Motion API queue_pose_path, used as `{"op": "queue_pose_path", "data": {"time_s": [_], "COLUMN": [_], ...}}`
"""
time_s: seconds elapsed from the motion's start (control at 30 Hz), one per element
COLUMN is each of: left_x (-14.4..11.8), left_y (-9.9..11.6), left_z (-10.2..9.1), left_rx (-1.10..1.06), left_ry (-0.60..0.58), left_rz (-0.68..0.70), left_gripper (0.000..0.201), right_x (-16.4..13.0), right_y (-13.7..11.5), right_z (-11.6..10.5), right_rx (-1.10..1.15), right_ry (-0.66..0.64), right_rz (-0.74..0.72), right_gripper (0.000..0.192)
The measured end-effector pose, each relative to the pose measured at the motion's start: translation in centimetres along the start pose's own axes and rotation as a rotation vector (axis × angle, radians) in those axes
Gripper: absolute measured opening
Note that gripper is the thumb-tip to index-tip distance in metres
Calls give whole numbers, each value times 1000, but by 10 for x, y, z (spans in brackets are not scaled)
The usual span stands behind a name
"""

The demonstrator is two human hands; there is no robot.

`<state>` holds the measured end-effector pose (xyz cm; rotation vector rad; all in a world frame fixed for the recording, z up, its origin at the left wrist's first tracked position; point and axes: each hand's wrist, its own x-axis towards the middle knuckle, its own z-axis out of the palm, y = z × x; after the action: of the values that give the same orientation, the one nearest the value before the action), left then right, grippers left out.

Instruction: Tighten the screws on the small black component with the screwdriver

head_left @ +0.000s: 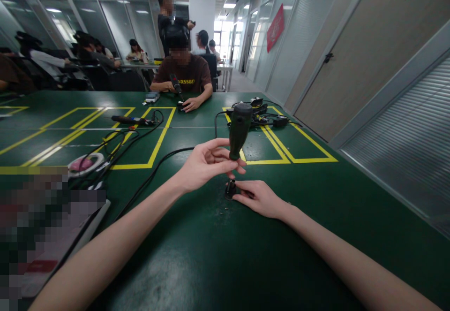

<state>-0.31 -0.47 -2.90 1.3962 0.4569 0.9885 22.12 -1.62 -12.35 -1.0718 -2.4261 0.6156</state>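
Note:
My left hand [207, 161] is closed round the lower end of a screwdriver [240, 128] with a thick dark green handle. The handle points up, leaning slightly to the right, and fingers hide most of the shaft. Below it, a small black part [230, 190] with a short upright post rests on the green table. The thumb and fingers of my right hand [258, 197] pinch this part from its right side. Whether the screwdriver's tip touches the part, I cannot tell.
A tangle of black cables and plugs [260, 114] lies beyond my hands. At left are a dark pen-like tool [130, 120] with its cord and a white ring-shaped object [86, 164]. Across the table [197, 254], a person [183, 74] works with a power screwdriver [176, 85].

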Motion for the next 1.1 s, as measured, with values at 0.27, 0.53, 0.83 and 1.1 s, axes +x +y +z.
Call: {"op": "queue_pose_path", "data": {"time_s": [0.27,0.53,0.83,1.1], "left_x": [0,0,1,2], "left_y": [-2,-1,-2,-1], "left_z": [-3,1,1,2], "left_rx": [14,-1,-18,-58], "left_ry": [-8,4,-2,-26], "left_rz": [12,-3,8,3], "left_gripper": [32,36,44,45], "right_x": [0,1,0,0], "right_y": [-1,-1,-1,-2], "right_z": [-2,0,-1,-1], "right_rx": [6,0,3,5], "right_ry": [-4,1,2,-2], "right_rz": [-5,-3,0,3], "right_gripper": [31,29,30,30]}}
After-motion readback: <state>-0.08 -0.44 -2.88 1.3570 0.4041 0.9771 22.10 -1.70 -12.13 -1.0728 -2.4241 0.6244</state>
